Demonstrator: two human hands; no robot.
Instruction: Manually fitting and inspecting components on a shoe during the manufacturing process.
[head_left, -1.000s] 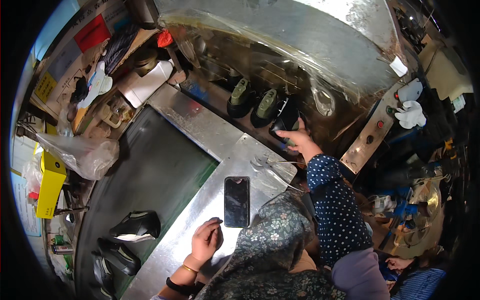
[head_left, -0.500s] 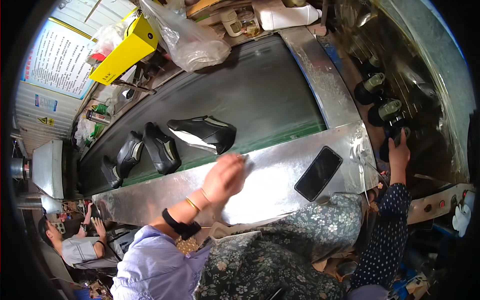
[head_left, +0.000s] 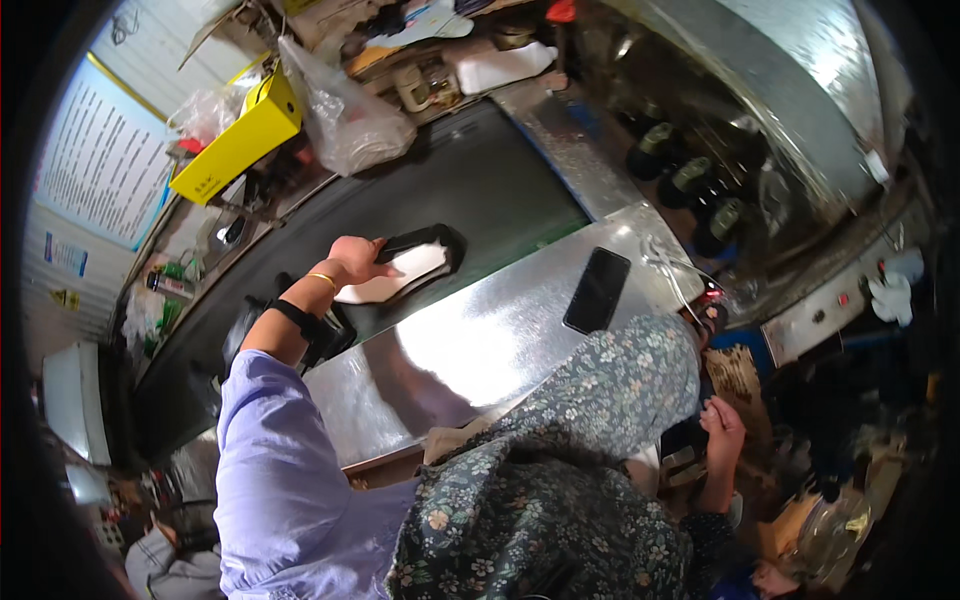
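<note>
My left hand (head_left: 355,262) reaches over the dark belt and grips a black shoe (head_left: 448,250) by one end. The shoe lies tipped so that its pale underside faces me. Beside my left forearm are other black shoes (head_left: 330,335), partly hidden by the arm. At the lower right, beside my floral-covered lap, my right hand (head_left: 724,425) is raised with its fingers curled together. Whether something small sits in those fingers is too unclear to tell.
A shiny metal ledge (head_left: 350,415) borders the belt (head_left: 500,170), with a black phone (head_left: 598,290) on it. Several dark shoes (head_left: 690,180) stand on the right. A yellow box (head_left: 240,135) and a plastic bag (head_left: 350,120) are at the back. Another person (head_left: 175,565) is at lower left.
My left hand has gone from above the ledge to the shoe and taken hold of it. My right hand has left the shoes at right and come down beside my lap. The view has shifted.
</note>
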